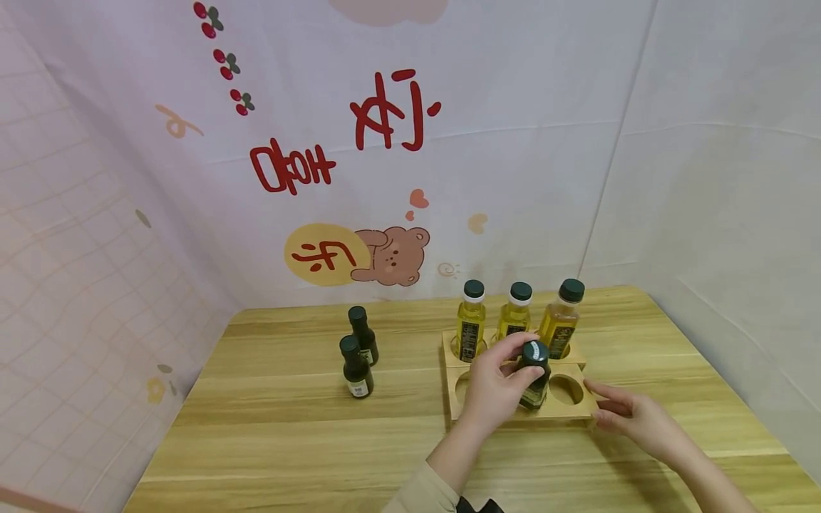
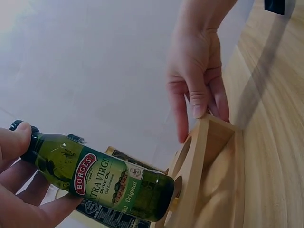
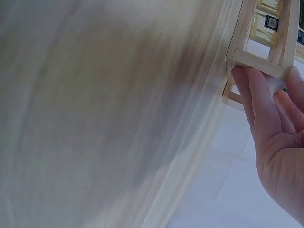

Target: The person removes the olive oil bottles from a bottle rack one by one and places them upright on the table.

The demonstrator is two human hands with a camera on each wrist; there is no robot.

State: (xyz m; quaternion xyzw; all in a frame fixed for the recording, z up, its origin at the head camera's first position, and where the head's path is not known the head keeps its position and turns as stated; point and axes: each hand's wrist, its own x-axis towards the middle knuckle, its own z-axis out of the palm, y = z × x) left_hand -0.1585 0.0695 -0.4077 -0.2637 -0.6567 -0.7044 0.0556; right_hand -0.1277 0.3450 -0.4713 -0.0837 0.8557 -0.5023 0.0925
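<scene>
- Farthest left, two dark bottles (image 1: pixel 356 367) stand upright on the table (image 1: pixel 269 427), one just in front of the other, well apart from the rack.
- Next comes the two-tier wooden rack (image 1: pixel 586 407); its far row bears three oil bottles (image 1: pixel 471 329) with dark green caps, the rightmost tilted in view. The near row's left hole is partly hidden by the wrist.
- The left hand (image 1: pixel 492 379) is clamped on the olive oil bottle (image 1: pixel 534 385), thumb and fingers drawn together about its cap and neck.
- That bottle hangs over the middle of the near row, its base at the hole; whether it touches the wood cannot be told. The step in hand looks to be seating it there. The next move likely calls for squaring the base to the hole, lowering it, then loosening the fingers.
- Right of it, the near row's right hole (image 1: pixel 566 390) holds no bottle.
- Farthest right, the right hand (image 1: pixel 635 419) grips the rack's end, thumb and fingers on either side of its corner, probably to steady it.
</scene>
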